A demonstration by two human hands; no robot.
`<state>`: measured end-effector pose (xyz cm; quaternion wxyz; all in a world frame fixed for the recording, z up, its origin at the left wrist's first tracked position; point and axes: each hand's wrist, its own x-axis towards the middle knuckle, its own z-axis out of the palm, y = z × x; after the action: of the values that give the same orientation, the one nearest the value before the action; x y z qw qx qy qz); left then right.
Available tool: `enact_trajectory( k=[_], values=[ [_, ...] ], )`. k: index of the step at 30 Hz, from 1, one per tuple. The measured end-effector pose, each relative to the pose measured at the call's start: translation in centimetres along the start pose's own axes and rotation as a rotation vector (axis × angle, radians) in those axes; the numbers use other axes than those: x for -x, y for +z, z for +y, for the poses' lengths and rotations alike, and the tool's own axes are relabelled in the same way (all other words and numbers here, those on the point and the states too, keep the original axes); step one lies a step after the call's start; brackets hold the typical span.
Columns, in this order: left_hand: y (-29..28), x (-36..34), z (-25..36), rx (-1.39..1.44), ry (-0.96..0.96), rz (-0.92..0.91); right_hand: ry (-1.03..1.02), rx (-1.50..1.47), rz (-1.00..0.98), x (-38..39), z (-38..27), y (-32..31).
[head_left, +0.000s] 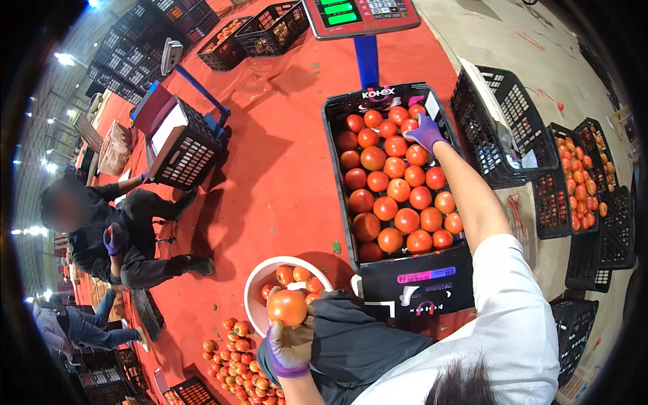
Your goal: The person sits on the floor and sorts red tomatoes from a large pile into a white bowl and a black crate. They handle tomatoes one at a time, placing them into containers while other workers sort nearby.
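My left hand (pixel 291 341), in a purple and whitish glove, is closed around a large orange-red tomato (pixel 287 308). It holds the tomato over the near edge of a white tub (pixel 254 304) that has several tomatoes inside. My right hand (pixel 426 133), gloved in purple, reaches to the far right part of a black cardboard box (pixel 405 278). Its thumb and fingers are around a tomato (pixel 410 126) in that box, partly hiding it. Rows of red tomatoes (pixel 398 190) fill the box.
A scale display (pixel 361 17) on a blue post stands behind the box. Black crates (pixel 499 128) line the right, some holding tomatoes (pixel 577 182). Loose tomatoes (pixel 243 364) lie on the red floor covering beside the tub. A co-worker (pixel 128 229) sits at left near another scale.
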<state>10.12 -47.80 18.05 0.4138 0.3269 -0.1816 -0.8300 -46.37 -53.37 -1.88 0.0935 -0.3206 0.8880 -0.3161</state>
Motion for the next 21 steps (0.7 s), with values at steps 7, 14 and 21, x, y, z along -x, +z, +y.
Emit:
enact_trajectory(
  k=[7,14,21],
  values=[
    [1.2,-3.6,-0.1,-0.261,0.061,0.007,-0.135,-0.005,-0.170,-0.2,0.0,1.5],
    [3.8,-7.8,-1.4,-0.216,-0.011,-0.173,-0.285,0.238,-0.294,-2.3,2.5,0.4],
    [4.2,-7.7,-1.5,-0.302,0.108,-0.168,-0.616,-0.106,0.097,7.7,-10.4,-2.0]
  ],
)
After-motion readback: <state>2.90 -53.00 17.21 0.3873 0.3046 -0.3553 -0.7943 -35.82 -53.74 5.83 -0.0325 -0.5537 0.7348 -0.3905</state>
